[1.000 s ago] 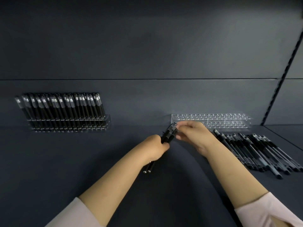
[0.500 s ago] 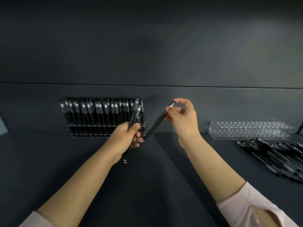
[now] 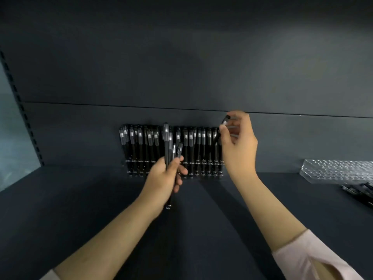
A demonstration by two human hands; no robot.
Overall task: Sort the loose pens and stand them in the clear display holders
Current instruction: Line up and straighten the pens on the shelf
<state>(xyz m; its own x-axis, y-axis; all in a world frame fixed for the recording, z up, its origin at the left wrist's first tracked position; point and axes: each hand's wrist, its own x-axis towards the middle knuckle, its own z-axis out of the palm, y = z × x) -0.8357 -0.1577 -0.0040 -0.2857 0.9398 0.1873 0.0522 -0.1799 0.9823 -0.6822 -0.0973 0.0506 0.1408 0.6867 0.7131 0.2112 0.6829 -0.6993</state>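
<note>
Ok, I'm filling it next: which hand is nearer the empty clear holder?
Right. The right hand, pinching a black pen, is left of the clear plastic holder; the left hand, gripping black pens, is farther left.

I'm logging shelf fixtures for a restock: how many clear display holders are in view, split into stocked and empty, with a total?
Stocked holder: 1
Empty holder: 1
Total: 2
The pens are too crowded and blurred to count.

filled holder [image 3: 173, 168] against back wall, empty holder [image 3: 339, 170] well right, loose pens [image 3: 361, 191] before it
</note>
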